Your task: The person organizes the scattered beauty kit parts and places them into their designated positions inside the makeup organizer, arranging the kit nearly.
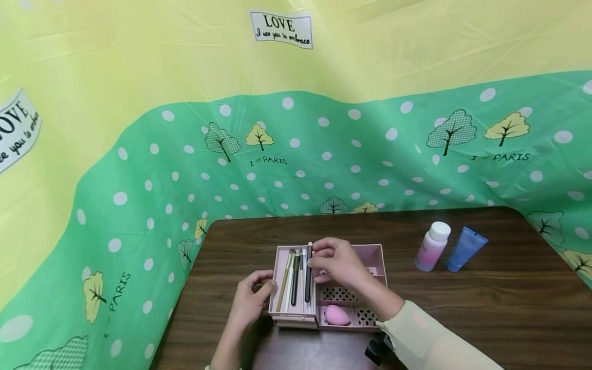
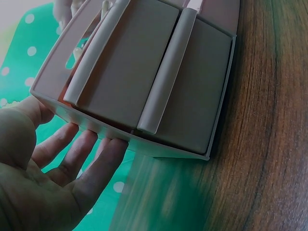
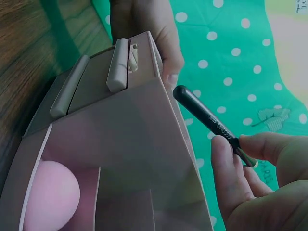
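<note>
My right hand pinches a slim black cosmetic pen with pale lettering, between thumb and fingers. It slants above the top tray of a pink makeup organizer. Several makeup brushes lie lengthwise in that tray. At the organizer's left side, my left hand has its fingertips against the outer wall and its thumb by the upper rim. Two drawers with rounded handles show in the left wrist view. A pink makeup sponge sits in a front compartment on the right.
Right of the organizer, a pink-and-white bottle and a blue tube stand on the dark wooden table. A green and yellow printed curtain hangs behind. A small black object is near my right sleeve.
</note>
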{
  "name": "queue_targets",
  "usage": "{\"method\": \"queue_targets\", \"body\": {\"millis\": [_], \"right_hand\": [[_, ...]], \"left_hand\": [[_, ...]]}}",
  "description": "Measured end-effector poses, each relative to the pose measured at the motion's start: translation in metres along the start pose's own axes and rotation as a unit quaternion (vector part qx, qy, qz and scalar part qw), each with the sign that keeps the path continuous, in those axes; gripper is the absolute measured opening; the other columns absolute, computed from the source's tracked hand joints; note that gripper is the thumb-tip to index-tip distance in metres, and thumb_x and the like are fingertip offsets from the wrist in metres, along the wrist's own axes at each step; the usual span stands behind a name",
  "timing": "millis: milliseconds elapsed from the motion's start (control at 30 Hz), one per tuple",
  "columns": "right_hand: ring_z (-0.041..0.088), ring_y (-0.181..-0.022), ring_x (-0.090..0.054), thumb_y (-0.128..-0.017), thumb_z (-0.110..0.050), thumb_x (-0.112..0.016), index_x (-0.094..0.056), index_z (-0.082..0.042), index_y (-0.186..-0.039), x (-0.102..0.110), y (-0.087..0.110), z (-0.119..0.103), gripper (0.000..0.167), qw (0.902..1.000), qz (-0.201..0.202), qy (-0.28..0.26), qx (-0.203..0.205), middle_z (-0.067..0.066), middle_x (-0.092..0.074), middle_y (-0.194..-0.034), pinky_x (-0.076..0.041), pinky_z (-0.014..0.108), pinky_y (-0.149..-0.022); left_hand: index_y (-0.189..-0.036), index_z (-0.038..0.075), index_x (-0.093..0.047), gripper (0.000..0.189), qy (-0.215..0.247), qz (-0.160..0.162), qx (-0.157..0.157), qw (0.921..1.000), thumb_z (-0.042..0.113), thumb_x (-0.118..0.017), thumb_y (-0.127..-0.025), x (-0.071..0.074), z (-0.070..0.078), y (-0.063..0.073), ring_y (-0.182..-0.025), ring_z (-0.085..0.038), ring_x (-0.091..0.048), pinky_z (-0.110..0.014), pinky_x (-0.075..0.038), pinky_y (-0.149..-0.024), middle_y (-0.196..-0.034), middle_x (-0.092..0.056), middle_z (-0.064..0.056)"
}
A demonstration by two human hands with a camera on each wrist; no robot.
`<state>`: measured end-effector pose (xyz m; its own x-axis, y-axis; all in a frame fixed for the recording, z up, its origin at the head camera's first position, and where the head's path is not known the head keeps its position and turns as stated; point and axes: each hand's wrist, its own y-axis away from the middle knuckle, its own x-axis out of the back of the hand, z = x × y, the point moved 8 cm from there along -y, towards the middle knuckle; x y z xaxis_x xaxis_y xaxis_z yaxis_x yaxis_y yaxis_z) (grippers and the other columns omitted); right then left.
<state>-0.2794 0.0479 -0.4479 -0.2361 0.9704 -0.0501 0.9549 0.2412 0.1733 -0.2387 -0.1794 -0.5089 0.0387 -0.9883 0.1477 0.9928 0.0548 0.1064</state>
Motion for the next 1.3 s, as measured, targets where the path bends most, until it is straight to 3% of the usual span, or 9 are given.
{"method": "queue_targets", "body": {"millis": [233,800,1133,1300], "right_hand": [[0.024,-0.073,-0.071,-0.083,0.008,-0.073,-0.056,0.01,-0.126,-0.016,-0.006,-0.001,0.047,0.9999,-0.011,0.0,0.003,0.022,-0.07,-0.1,-0.064,0.037,-0.064],[0.022,-0.068,-0.072,-0.079,0.009,-0.07,-0.058,0.007,-0.12,-0.049,-0.025,0.003,0.042,0.9992,-0.017,0.035,0.009,0.019,-0.069,-0.095,-0.064,0.035,-0.062],[0.018,-0.052,-0.066,-0.084,0.0,-0.074,-0.058,0.005,-0.126,-0.054,-0.032,0.009,0.045,0.9928,-0.011,0.119,0.012,0.011,-0.071,-0.083,-0.06,0.036,-0.05],[0.013,-0.037,-0.055,-0.085,-0.005,-0.076,-0.059,0.002,-0.129,-0.058,-0.034,0.007,0.047,0.9803,-0.001,0.193,0.04,0.006,-0.069,-0.07,-0.054,0.037,-0.039]], "left_hand": [[-0.125,0.001,-0.068,0.032,-0.001,-0.001,0.004,1.0,0.01,-0.069,-0.094,0.002,-0.001,0.0,-0.085,-0.018,-0.063,-0.045,-0.063,-0.065,-0.111,-0.062,-0.017],[-0.123,0.0,-0.068,0.03,0.002,-0.009,0.003,1.0,0.008,-0.069,-0.094,0.001,-0.001,-0.004,-0.084,-0.017,-0.064,-0.04,-0.063,-0.063,-0.106,-0.062,-0.015],[-0.122,0.001,-0.068,0.029,0.005,-0.008,0.001,0.9999,0.008,-0.069,-0.094,0.001,0.0,-0.004,-0.083,-0.017,-0.064,-0.042,-0.063,-0.064,-0.105,-0.063,-0.014],[-0.121,0.002,-0.069,0.028,0.004,-0.009,0.0,1.0,0.009,-0.069,-0.095,0.001,0.0,-0.003,-0.084,-0.018,-0.065,-0.041,-0.063,-0.064,-0.105,-0.063,-0.014]]}}
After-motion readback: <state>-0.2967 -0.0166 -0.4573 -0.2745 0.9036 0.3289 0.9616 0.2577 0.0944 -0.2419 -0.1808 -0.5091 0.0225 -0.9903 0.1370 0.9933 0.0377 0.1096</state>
